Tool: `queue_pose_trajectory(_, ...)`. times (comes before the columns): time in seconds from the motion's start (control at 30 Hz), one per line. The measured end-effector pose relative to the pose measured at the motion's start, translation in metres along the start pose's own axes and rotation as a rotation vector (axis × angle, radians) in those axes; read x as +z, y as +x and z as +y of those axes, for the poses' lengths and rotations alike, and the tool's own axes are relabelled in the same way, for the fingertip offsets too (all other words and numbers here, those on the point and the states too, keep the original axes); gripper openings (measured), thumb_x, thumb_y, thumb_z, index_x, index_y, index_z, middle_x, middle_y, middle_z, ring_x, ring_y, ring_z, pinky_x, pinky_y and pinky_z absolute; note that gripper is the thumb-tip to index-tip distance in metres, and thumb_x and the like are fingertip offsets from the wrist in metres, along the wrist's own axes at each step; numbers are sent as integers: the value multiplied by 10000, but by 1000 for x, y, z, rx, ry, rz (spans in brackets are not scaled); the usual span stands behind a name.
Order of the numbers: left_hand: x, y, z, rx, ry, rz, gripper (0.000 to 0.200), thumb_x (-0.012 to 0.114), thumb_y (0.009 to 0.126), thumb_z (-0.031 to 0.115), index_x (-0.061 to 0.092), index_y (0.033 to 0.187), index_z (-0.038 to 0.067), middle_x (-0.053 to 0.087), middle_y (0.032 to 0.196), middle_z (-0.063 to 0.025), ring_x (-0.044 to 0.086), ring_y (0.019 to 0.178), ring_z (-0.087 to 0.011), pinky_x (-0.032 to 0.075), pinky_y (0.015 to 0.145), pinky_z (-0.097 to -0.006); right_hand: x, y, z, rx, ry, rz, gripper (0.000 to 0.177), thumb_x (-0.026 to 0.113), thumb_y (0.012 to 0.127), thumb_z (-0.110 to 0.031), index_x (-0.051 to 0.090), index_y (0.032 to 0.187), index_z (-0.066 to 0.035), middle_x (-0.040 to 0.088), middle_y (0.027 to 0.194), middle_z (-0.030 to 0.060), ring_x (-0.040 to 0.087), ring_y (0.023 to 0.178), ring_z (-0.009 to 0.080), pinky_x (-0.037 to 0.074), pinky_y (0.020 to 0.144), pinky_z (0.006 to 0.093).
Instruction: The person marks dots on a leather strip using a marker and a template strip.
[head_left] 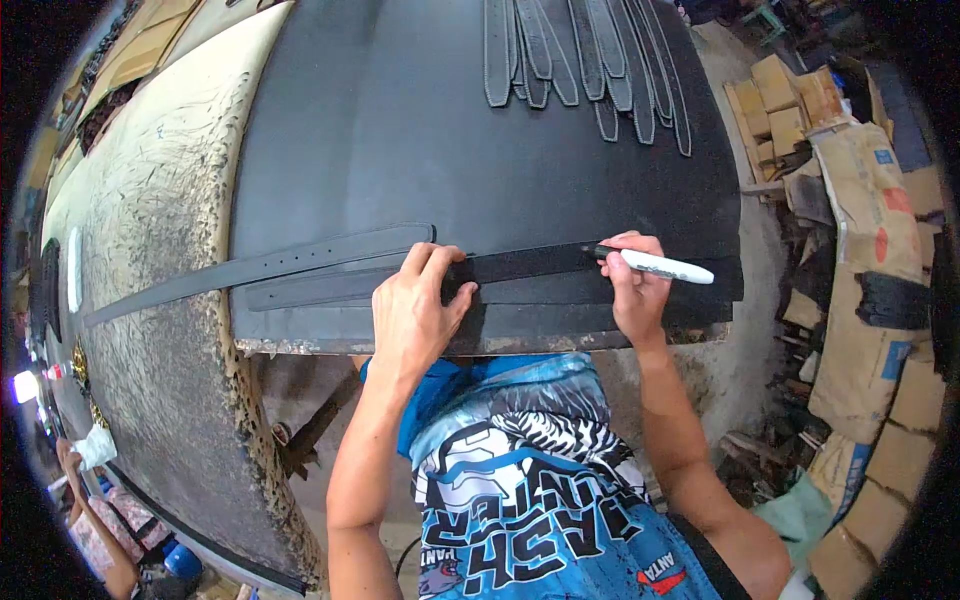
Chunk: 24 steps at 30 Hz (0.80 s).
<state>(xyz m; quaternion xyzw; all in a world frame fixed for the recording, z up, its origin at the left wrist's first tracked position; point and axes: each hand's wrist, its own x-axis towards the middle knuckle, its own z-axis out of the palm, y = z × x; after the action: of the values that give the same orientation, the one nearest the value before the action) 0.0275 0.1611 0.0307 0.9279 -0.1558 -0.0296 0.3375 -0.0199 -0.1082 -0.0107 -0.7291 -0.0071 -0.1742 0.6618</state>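
My right hand [640,290] is closed round a white marker pen [675,268]. Its dark tip end points left and rests at the upper edge of a black leather strap [535,262]. My left hand [418,300] presses on the left part of this strap, thumb and fingers curled at its edges. Left of that hand lies a belt strap with punched holes [290,262], its rounded end above my fingers and its tail reaching onto the neighbouring table. Just below it another stitched strap [325,288] runs partly under my left hand.
Several stitched black belt straps [610,60] hang over the far part of the black table [400,130]. A worn, pale table [170,200] adjoins on the left. Cardboard boxes [785,105] are stacked on the right. Another person's arm [100,530] shows at lower left.
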Motion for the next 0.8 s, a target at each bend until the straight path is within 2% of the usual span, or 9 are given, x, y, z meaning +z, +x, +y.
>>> queue_pose_trajectory(0.2,2,0,2,12,7,12,318,791,781,165,668,1065,94,657,1031,-95,684,877,-349,547,738,-427,13,2,9,30,22,-43,159,595,926,43,548,1064,-22,579,1000,87,543,824,113,457,711,252)
queue_pose_trajectory(0.43,2,0,2,-1,2,11,322,792,783,164,662,1069,97,656,1039,-90,683,880,-352,547,735,-428,21,4,10,-67,-43,-65,147,617,909,29,557,1034,-20,598,958,99,560,826,143,462,735,288)
queue_pose_trajectory(0.53,3,0,0,-3,-1,6,326,793,784,166,659,1073,98,656,1044,-90,683,885,-352,546,733,-429,16,2,8,-17,-62,-95,137,619,905,24,556,1017,-23,604,944,103,562,799,147,460,716,298)
queue_pose_trajectory(0.63,2,0,2,-13,-5,1,328,793,784,168,659,1075,100,656,1049,-91,683,889,-354,545,732,-431,6,4,13,-37,-122,-53,120,602,920,25,546,1013,-28,589,933,85,541,754,120,448,666,278)
queue_pose_trajectory(0.77,2,1,1,-11,-12,3,327,793,787,170,660,1077,100,656,1057,-95,683,893,-358,545,735,-433,-2,10,6,-27,-70,-25,108,572,950,21,527,1030,-35,545,901,42,486,715,63,413,604,224)
queue_pose_trajectory(0.8,2,1,1,-19,-13,-4,327,792,788,171,660,1079,100,656,1059,-95,683,894,-359,545,736,-433,-2,10,6,-9,-47,-19,106,582,948,16,533,1027,-34,553,904,46,497,722,70,422,613,232)
